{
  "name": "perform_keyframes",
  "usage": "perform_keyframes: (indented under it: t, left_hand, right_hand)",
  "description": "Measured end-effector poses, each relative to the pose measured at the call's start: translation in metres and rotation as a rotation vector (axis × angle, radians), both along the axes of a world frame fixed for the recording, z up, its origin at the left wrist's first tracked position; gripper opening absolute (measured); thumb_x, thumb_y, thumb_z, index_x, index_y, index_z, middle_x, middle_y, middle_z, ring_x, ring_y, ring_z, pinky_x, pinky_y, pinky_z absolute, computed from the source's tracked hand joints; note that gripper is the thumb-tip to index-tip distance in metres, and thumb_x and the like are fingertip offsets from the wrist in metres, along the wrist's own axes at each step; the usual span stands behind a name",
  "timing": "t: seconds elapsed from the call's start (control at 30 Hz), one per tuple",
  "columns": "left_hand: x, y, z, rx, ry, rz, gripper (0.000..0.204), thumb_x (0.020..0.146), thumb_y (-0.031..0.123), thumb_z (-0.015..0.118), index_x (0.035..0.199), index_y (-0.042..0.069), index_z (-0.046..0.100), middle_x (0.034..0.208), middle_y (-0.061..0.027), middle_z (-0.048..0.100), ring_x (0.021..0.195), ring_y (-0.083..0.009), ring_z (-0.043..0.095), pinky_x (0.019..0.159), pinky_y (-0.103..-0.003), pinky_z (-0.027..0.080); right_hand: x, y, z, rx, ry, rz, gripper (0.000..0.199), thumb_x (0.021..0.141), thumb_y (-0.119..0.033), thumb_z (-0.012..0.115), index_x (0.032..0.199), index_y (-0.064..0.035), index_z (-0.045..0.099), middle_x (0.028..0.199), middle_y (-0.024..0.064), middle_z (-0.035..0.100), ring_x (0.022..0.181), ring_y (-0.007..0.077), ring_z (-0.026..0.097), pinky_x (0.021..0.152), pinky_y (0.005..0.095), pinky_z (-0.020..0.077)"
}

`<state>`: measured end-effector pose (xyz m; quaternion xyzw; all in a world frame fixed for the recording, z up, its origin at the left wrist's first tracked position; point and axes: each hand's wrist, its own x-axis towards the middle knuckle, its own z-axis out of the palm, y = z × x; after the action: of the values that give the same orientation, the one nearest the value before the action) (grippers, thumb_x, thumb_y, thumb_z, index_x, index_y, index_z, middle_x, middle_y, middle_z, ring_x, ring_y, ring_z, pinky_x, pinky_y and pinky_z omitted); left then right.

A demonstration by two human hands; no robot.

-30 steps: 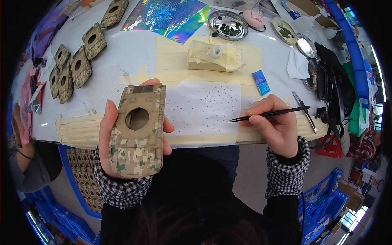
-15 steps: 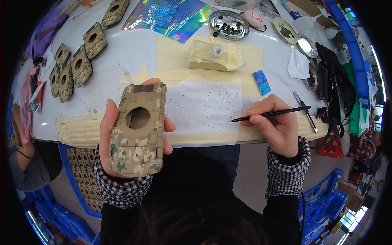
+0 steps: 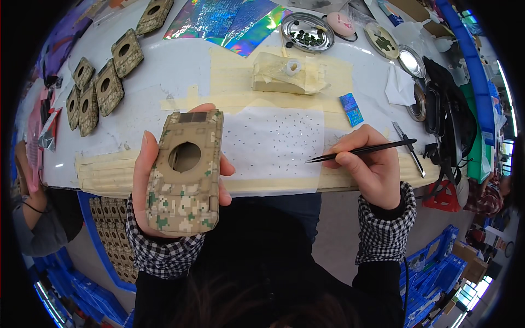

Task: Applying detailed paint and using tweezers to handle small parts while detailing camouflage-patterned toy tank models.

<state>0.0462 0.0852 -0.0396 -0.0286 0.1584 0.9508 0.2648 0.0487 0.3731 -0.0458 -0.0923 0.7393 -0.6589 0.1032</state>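
In my left hand (image 3: 145,164) is a model tank hull (image 3: 186,188) in tan and green pixel camouflage. It is tilted up toward me, with a round hole in its top deck. My fingers wrap round its sides and back. My right hand (image 3: 369,167) pinches black tweezers (image 3: 372,149), their tips pointing left, over or on a white sheet (image 3: 262,175). Many tiny dark and shiny flecks are scattered across that sheet. Whether the tips grip a fleck is too small to tell.
Several more camouflage hulls (image 3: 108,87) lie at the left. Behind the sheet stands a taped block (image 3: 281,79). Farther back are holographic sheets (image 3: 219,24) and a round dish of dark green bits (image 3: 307,33). A craft knife (image 3: 409,150) rests at the right. Below the table's left edge sits a blue crate (image 3: 97,229).
The back end of the tweezers has shifted up very slightly. My left hand and the hull stay practically still.
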Motion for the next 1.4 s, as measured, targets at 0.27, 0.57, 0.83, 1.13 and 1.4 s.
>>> perform_keyframes:
  t: [0.27,0.57,0.83,1.13,1.4]
  left_hand:
    - [0.001,0.001,0.002,-0.012,-0.012,0.009,0.071,0.095,0.052,0.025,0.142,0.0,0.015,0.101,-0.0313,0.055,0.077,-0.0365,0.064,0.063,-0.042,0.058]
    - [0.0,-0.001,0.0,-0.017,0.026,-0.001,0.071,0.095,0.052,0.025,0.142,-0.001,0.015,0.102,-0.0303,0.055,0.08,-0.0361,0.064,0.063,-0.042,0.058]
    - [0.0,0.001,-0.003,-0.008,0.031,0.018,0.071,0.096,0.051,0.025,0.141,-0.003,0.016,0.106,-0.0274,0.055,0.088,-0.0343,0.062,0.064,-0.042,0.059]
    - [0.003,0.006,-0.004,-0.084,0.072,0.009,0.065,0.097,0.048,0.025,0.139,-0.001,0.025,0.114,-0.0181,0.053,0.098,-0.0286,0.059,0.07,-0.041,0.058]
    - [0.006,0.035,0.017,-0.269,-0.081,0.054,0.059,0.099,0.045,0.024,0.139,0.002,0.028,0.113,-0.0159,0.054,0.098,-0.025,0.059,0.079,-0.036,0.055]
  right_hand:
    - [-0.001,0.002,0.001,0.014,-0.009,0.017,0.011,0.088,-0.005,0.061,0.088,0.0038,0.055,0.082,0.0062,0.06,0.079,0.01,0.062,0.07,0.0205,0.0484]
    - [-0.001,0.001,0.001,0.002,-0.005,0.019,0.011,0.088,-0.006,0.06,0.088,0.0038,0.055,0.082,0.0066,0.06,0.078,0.0104,0.062,0.07,0.021,0.0487]
    - [0.0,0.001,-0.001,-0.005,-0.015,-0.001,0.011,0.088,-0.006,0.06,0.088,0.0038,0.054,0.082,0.0072,0.06,0.078,0.0114,0.063,0.071,0.0217,0.0499]
    - [-0.001,-0.004,0.011,-0.104,0.013,-0.107,0.011,0.089,-0.006,0.058,0.088,0.0037,0.052,0.082,0.0093,0.06,0.077,0.0155,0.065,0.071,0.0247,0.0533]
    - [-0.001,-0.032,0.047,-0.273,0.264,-0.156,0.019,0.09,-0.013,0.059,0.091,0.0042,0.05,0.085,0.0157,0.063,0.073,0.0191,0.066,0.066,0.027,0.0545]
